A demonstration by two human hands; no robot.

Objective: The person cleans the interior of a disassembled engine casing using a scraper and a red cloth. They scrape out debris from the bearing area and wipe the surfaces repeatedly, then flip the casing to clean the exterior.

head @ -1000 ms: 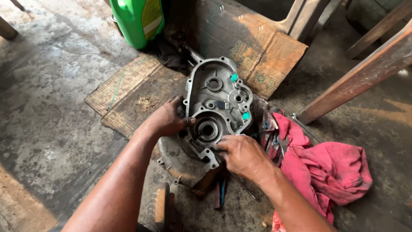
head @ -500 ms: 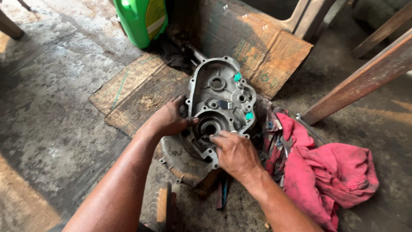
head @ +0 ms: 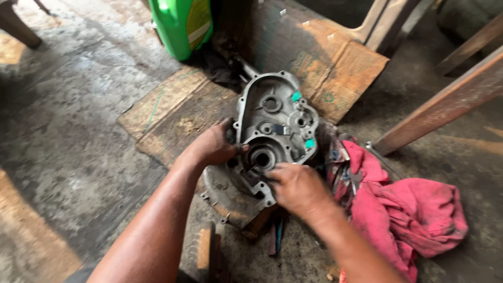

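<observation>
A grey engine casing (head: 275, 133) stands on cardboard (head: 173, 112), long axis running away. The left hand (head: 212, 147) grips its left edge; right hand (head: 296, 186) fingers pinch its lower rim.

Left side: bare concrete floor (head: 68, 157) lies open beside your left hand (head: 212, 149); you could pass there freely.
Right side: the pink rag (head: 414, 220) and the tools (head: 343, 167) lying on it crowd in just beside your right hand (head: 296, 188).
Far side: the green jug (head: 181, 23) and cardboard sheets (head: 335, 68) stand beyond the metal engine casing (head: 275, 123).
Far right: slanted wooden beams (head: 445, 99) bar that corner.
Near side: a wooden block (head: 204, 249) sits between your forearms.
</observation>
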